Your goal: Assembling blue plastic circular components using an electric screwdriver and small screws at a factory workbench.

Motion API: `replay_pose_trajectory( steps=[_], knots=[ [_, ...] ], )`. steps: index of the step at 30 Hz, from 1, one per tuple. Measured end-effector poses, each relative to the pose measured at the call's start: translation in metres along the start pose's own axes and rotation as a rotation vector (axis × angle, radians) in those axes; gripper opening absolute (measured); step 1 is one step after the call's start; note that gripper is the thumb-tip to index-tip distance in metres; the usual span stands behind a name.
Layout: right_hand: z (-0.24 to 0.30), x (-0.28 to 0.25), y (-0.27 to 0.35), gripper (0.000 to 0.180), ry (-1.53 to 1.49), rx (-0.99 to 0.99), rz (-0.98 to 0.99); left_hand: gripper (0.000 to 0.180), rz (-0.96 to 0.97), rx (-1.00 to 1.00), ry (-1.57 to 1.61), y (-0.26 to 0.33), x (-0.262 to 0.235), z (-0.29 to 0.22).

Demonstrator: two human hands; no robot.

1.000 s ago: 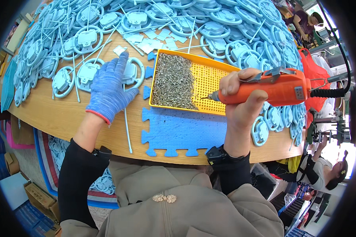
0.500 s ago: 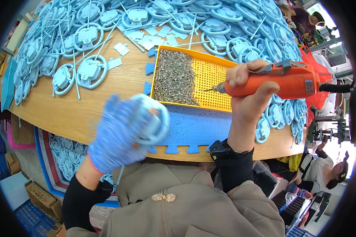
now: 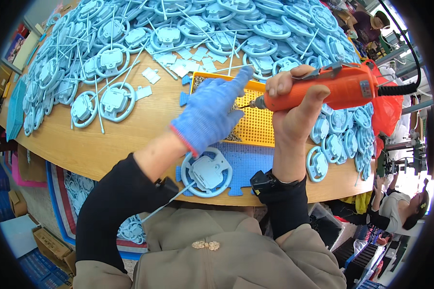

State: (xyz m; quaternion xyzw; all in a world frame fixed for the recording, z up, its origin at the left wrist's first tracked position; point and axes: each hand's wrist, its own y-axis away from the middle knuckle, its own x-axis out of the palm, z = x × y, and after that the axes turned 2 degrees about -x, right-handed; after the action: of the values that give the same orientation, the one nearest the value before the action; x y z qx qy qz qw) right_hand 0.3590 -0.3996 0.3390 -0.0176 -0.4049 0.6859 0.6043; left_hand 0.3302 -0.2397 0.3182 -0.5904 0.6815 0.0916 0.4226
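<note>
My right hand (image 3: 296, 113) grips an orange electric screwdriver (image 3: 340, 89), its thin bit pointing left over a yellow perforated tray (image 3: 258, 126). My left hand (image 3: 210, 111), in a blue knit glove, reaches over the tray's left part with forefinger and thumb apart; the thumb is close to the bit's tip. Small metal screws (image 3: 234, 136) lie in the tray, mostly hidden under the glove. Nearer to me, a light-blue toy steering wheel (image 3: 206, 173) lies on a blue foam mat (image 3: 250, 161). A thin light-blue rod (image 3: 171, 201) runs from it over the table edge.
A large heap of light-blue wheel parts (image 3: 193, 29) covers the far table (image 3: 58, 144). Small flat light-blue plates (image 3: 182, 67) lie before it. A lined bin (image 3: 74, 192) of similar parts stands below left. The screwdriver's black cord (image 3: 412, 53) rises at right. Other people are at right.
My left hand has let go of the steering wheel, now on the mat, and moved up and right over the screw tray. The screwdriver has shifted slightly left.
</note>
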Motion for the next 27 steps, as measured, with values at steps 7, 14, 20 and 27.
replay_pose_trajectory(
  steps=[7,14,20,27],
  knots=[
    [0.006,-0.007,-0.014,0.058,-0.016,-0.056,-0.015,0.049,0.385,0.177,-0.258,-0.034,0.013,0.032],
    [0.024,-0.035,-0.001,0.063,0.137,-0.054,-0.065,0.030,0.396,0.482,-0.283,-0.034,0.002,0.013],
    [0.040,-0.045,0.009,0.066,0.231,-0.042,-0.067,0.030,0.689,0.561,-0.380,-0.027,-0.003,0.027],
    [0.044,-0.045,0.013,0.068,0.252,-0.023,-0.080,0.031,0.811,0.543,-0.495,-0.029,-0.013,0.009]
  ],
)
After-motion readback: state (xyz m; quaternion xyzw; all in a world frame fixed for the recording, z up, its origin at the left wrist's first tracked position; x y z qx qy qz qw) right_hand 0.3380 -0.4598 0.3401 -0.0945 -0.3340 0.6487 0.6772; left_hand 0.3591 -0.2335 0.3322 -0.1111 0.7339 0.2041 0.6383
